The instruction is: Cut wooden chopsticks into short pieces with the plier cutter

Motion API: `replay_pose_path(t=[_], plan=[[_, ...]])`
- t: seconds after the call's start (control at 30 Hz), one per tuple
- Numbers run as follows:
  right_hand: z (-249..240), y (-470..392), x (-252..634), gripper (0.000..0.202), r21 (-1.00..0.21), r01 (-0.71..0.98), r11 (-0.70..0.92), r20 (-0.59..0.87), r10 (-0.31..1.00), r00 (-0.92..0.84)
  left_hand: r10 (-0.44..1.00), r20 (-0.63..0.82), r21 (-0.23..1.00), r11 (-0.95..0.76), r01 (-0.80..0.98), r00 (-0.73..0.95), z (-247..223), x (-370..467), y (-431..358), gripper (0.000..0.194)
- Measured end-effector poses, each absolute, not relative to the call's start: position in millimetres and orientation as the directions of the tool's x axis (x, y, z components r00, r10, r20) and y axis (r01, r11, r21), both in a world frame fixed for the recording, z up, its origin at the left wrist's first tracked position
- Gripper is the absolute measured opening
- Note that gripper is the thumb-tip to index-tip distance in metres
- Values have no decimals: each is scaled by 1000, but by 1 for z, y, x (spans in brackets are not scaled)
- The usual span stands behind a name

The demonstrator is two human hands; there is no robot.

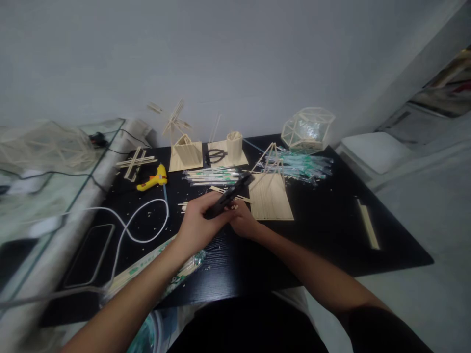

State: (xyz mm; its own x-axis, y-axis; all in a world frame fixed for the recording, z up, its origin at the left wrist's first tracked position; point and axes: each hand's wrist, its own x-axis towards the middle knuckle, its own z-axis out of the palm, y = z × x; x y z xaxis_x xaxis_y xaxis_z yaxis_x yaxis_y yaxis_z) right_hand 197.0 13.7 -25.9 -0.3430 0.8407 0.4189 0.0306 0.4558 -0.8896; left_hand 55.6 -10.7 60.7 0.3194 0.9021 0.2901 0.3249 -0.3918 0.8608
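My left hand (pixel 199 221) is closed around a long black object (pixel 228 195), which tilts up and away to the right; its exact kind cannot be made out. Close against it, my right hand (pixel 243 219) is closed on thin wooden sticks (pixel 234 207), whose pale ends poke out by the fingers. Just right of the hands lies a flat wooden board (pixel 271 200), with a frame of thin sticks (pixel 270 156) rising at its back edge. Loose sticks (pixel 241 198) lie on the black table behind my fingers.
A yellow glue gun (pixel 152 179) and white cable (pixel 129 229) lie left. Stick models, including a windmill (pixel 187 151) and a round cup (pixel 234 146), stand behind. Bagged sticks (pixel 300 164) and a geometric frame (pixel 308 128) are back right; a stick strip (pixel 369 226) lies right.
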Motion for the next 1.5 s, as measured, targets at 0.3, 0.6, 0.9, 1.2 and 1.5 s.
replay_pose_path(t=[0.3,0.6,0.9,1.2,1.5], plan=[[-37,17,192,15,-910,34,413,382,869,-315,927,213,896,-311,318,308,65,59,-8,12],[3,4,203,18,-889,107,446,390,858,-333,995,96,974,-98,206,20,65,40,1,24],[-18,15,200,28,-652,491,578,314,795,-519,995,-45,994,54,98,-93,27,7,17,32],[-41,-3,182,20,-314,643,699,263,715,-648,939,66,997,-49,57,-339,-2,-14,30,35],[-46,-4,180,17,-218,672,707,273,706,-654,970,94,970,-39,240,-225,-6,-10,22,33]])
